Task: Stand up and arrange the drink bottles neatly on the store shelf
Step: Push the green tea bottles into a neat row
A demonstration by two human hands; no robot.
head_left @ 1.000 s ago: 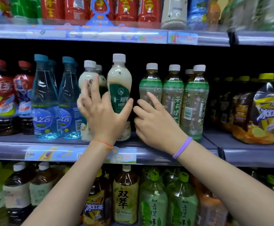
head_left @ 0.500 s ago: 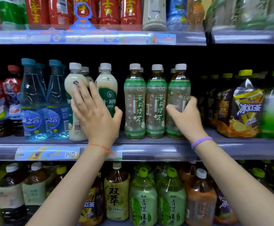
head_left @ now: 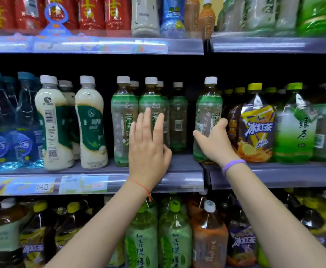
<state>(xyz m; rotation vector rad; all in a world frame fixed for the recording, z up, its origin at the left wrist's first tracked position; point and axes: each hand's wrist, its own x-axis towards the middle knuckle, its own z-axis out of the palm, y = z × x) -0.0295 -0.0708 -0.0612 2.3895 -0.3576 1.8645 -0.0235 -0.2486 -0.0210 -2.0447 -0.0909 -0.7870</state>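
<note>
The right hand (head_left: 215, 144) grasps a green tea bottle (head_left: 208, 113) standing at the middle shelf (head_left: 183, 171) edge (upright, apart from its row), while the left hand (head_left: 148, 149), fingers straight, rests against two neighbouring bottles (head_left: 137, 105).

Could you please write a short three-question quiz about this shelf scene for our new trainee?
1. True or false: the right hand grips a green tea bottle that stands apart from the other two front green tea bottles.
2. What do the straight fingers of the left hand lie against?
A. a milk tea bottle
B. a green tea bottle
C. a blue water bottle
3. Fill in: the wristband on the right wrist is ____.

Key: 1 true; 2 B, the bottle with the white cap on the middle shelf; 3 purple.
</note>
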